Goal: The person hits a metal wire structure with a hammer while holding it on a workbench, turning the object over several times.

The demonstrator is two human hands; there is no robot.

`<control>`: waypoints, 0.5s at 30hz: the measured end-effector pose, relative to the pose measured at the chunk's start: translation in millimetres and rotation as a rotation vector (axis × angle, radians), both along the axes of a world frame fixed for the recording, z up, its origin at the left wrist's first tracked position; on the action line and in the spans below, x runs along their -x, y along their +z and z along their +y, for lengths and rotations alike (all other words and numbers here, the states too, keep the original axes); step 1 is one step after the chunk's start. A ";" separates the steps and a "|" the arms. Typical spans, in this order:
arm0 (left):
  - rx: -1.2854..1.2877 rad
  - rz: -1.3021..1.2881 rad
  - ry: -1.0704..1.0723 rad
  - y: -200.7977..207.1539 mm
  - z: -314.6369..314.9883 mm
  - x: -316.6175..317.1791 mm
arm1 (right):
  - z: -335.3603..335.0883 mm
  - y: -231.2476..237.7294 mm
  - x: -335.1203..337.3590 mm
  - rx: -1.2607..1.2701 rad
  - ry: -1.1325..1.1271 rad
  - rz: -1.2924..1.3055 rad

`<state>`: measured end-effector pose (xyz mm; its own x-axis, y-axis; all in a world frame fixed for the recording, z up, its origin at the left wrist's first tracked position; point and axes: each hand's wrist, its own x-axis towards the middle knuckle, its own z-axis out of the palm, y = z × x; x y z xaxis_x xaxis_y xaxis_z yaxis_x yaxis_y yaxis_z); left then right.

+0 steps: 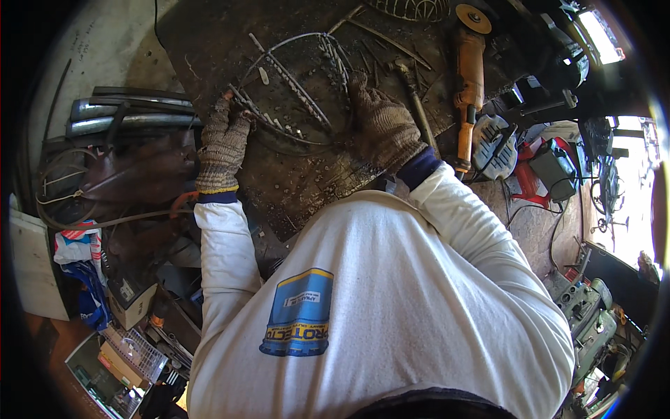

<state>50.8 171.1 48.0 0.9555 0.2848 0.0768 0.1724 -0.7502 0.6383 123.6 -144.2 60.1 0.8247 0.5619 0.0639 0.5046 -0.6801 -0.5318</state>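
Observation:
A round metal hoop point(296, 38) with a straight rod point(292, 82) across it lies on a dark, stained worktop point(293, 188). Pale, rough lumps cling along the rod and parts of the hoop. My left hand point(225, 143), in a dirty knitted glove, has its fingers closed on the hoop's near left side. On the opposite side my right hand point(385, 126), gloved too, closes over the hoop's edge; its fingertips are partly hidden. Just right of that hand lies a hammer point(417, 101). An orange angle grinder point(470, 66) with a tan disc rests farther right.
A wire grille point(412, 8) and thin metal rods point(391, 43) lie at the worktop's far side. Metal tubes point(132, 110) and a brown sheet point(139, 171) are at left. A red and grey machine point(541, 167) stands at right, with cables near it.

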 end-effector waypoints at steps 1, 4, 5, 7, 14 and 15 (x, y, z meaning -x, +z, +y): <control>-0.125 -0.014 0.043 2.0 -3.8 -1.8 | -0.5 4.4 -0.5 0.024 -0.007 0.051; -0.108 -0.100 0.013 -7.2 3.7 -1.4 | 0.2 -2.7 -0.2 0.024 -0.005 0.030; -0.110 -0.104 0.011 -2.9 2.3 -4.0 | -0.5 -7.0 -0.1 0.003 -0.007 -0.054; -0.123 0.029 0.082 6.0 -2.2 -9.5 | -0.2 -12.5 1.0 -0.003 -0.021 -0.121; -0.255 0.022 0.094 10.5 -16.0 2.2 | 2.2 18.9 0.0 0.151 0.012 0.144; -0.301 0.025 0.077 5.2 -11.6 2.4 | 0.5 10.6 -0.2 0.155 0.014 0.148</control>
